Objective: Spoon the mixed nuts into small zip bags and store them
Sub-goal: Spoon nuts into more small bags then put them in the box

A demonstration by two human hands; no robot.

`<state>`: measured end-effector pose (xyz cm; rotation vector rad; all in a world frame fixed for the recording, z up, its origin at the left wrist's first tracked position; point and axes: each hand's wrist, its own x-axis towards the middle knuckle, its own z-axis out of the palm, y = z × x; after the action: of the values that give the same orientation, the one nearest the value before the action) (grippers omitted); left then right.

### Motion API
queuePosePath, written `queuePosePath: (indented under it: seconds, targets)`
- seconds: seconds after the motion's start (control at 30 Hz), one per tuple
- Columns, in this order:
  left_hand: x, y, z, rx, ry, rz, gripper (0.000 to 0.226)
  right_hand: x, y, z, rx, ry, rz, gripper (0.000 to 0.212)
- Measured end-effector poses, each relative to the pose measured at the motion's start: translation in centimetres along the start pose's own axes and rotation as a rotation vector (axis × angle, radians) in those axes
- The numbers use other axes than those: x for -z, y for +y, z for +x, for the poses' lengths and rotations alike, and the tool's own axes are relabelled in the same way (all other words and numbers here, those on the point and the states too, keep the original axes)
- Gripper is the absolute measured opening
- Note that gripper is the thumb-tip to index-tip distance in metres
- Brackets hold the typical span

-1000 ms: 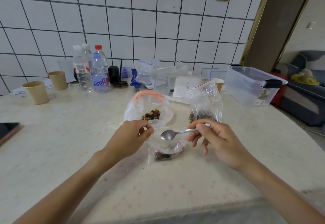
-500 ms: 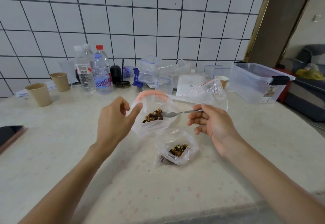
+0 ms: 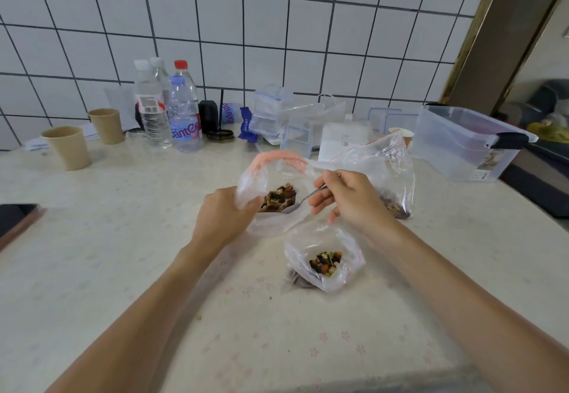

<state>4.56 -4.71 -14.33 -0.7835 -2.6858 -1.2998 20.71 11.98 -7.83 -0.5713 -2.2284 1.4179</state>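
Left hand: our left hand point(image 3: 226, 218) pinches the near-left wall of the big bag point(image 3: 277, 195), fingers curled on the plastic, its grip holding the mouth open.
Right hand: our right hand point(image 3: 348, 200) is clenched round the handle of the spoon point(image 3: 303, 200); the bowl reaches into the big bag and touches the nuts there.
Big bag: clear plastic with a pink zip rim, standing open near the middle of the bench point(image 3: 123, 269); a heap of mixed nuts point(image 3: 278, 197) lies inside.
Small bag: the small bag point(image 3: 324, 258) sits open on the bench just nearer to us than the big bag, below our right hand, with a little heap of nuts in it; neither hand touches it.
Third bag: another clear bag point(image 3: 388, 164) with a red zip line stands behind our right hand, dark nuts at its bottom.
Far edge: water bottles point(image 3: 167, 109), two paper cups point(image 3: 86, 137), stacked clear boxes point(image 3: 271, 112) and a flat white box point(image 3: 341, 143) line the tiled wall.
Right edge: a large clear tub point(image 3: 462, 143) with a black latch.
Left edge: a dark phone point(image 3: 15, 218) lies flat.
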Motion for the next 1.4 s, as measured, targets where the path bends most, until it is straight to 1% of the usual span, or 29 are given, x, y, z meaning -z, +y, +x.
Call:
queuePosePath:
  seconds: [0.1, 0.2, 0.33, 0.43, 0.53, 0.6, 0.7, 0.93, 1.13, 1.23, 1.3, 1.4]
  targets:
    - [0.0, 0.1, -0.2, 0.003, -0.036, -0.052, 0.022, -0.7, 0.5, 0.3, -0.043, -0.022, -0.029, 0.034]
    - [0.1, 0.6, -0.7, -0.008, -0.069, -0.115, 0.018, -1.1, 1.0, 0.7, -0.075, -0.026, 0.021, 0.035]
    - [0.4, 0.9, -1.2, -0.002, -0.087, -0.205, 0.02, -1.5, 1.8, 1.1, -0.149, -0.051, 0.156, 0.034]
    - [0.4, 1.0, -1.3, 0.004, -0.099, -0.271, 0.019, -1.4, 1.9, 1.8, -0.248, -0.068, 0.283, 0.033]
    - [0.4, 1.1, -1.4, 0.027, -0.125, -0.379, 0.024, -1.4, 1.7, 2.4, -0.338, -0.068, 0.403, 0.03]
    - [0.4, 0.9, -1.4, 0.046, -0.144, -0.457, 0.023, -1.4, 1.7, 2.7, -0.358, -0.052, 0.452, 0.028]
    - [0.5, 0.9, -1.3, 0.062, -0.154, -0.515, 0.024, -1.3, 1.7, 3.0, -0.353, -0.031, 0.421, 0.027]
    - [0.1, 0.7, -1.1, 0.052, -0.121, -0.535, 0.023, -1.5, 1.9, 2.9, -0.289, -0.144, 0.297, 0.024]
    - [-0.2, 0.8, -1.4, 0.036, -0.131, -0.577, 0.017, -2.0, 2.3, 3.9, -0.307, -0.151, 0.283, 0.023]
    - [-0.3, 1.1, -1.7, 0.01, -0.167, -0.62, 0.016, -2.1, 2.7, 4.2, -0.328, -0.134, 0.29, 0.023]
    - [-0.2, 1.2, -1.7, -0.009, -0.181, -0.63, 0.017, -2.0, 2.8, 4.3, -0.33, -0.086, 0.298, 0.023]
    - [-0.2, 1.4, -1.6, -0.003, -0.136, -0.632, 0.021, -1.7, 2.8, 4.4, -0.304, 0.011, 0.278, 0.021]
